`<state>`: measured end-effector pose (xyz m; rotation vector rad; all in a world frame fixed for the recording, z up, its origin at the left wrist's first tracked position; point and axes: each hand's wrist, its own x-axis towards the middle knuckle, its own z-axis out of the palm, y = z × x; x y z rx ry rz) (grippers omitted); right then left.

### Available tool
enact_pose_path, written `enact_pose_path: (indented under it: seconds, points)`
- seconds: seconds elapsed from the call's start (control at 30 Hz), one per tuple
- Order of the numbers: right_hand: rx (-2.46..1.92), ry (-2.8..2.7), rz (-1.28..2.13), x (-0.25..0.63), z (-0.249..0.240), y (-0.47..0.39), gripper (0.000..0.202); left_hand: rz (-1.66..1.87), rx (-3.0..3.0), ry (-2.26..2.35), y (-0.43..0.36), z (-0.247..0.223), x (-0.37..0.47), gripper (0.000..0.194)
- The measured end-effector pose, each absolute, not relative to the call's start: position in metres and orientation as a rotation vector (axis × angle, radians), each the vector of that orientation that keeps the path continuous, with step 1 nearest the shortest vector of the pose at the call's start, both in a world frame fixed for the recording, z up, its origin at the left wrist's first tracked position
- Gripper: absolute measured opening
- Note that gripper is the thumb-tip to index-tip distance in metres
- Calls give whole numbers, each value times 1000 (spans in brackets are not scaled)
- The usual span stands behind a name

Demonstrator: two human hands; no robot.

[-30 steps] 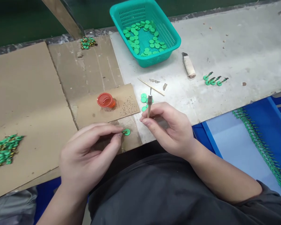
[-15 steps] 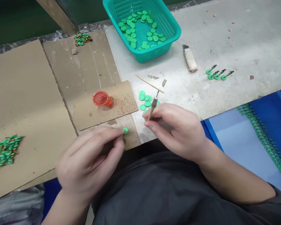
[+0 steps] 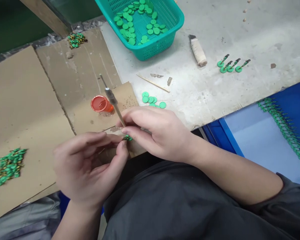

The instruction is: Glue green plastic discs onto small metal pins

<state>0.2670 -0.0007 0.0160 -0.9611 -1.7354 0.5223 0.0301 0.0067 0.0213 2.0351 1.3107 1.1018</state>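
Thumb and fingertips of my left hand (image 3: 92, 163) close on a small green piece (image 3: 128, 137) with dark bits on it, close to the table's front edge. My right hand (image 3: 152, 131) pinches a needle tool (image 3: 112, 98) with a thin wooden handle, grey collar and slim metal tip. The tip points up and to the left, away from the green piece. Right fingertips come up beside the green piece; whether they touch it is hard to see. Beyond the right hand lie several flat green discs (image 3: 152, 99), partly covered by it.
An orange cup (image 3: 100, 104) stands on cardboard. Behind are a teal basket (image 3: 155, 50) of green discs and a wrapped-handle knife (image 3: 198, 51). A thin stick (image 3: 153, 83) lies nearby. Green discs with stems (image 3: 230, 68) stand right; a pile of green pieces (image 3: 10, 166) lies left.
My right hand has moved left to my left hand, and the needle tool now leans up-left instead of up-right. The view has shifted slightly.
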Motion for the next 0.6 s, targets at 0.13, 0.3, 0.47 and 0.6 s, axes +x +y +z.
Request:
enact_pose_path:
  seconds: [0.13, 0.3, 0.47, 0.6]
  points:
    - [-1044, -1772, 624, 267, 13, -1, 19, 1092, 1998, 1352, 6, 25, 34, 41]
    - [-992, -1783, 666, 267, 11, 0, 21, 1079, 1996, 1366, 6, 26, 36, 36]
    - [-990, -1843, 713, 265, 11, 1, 27, 1058, 2026, 1355, 8, 26, 35, 31]
    - [-996, -1867, 764, 264, 12, -1, 27, 1024, 2024, 1355, 8, 29, 36, 29]
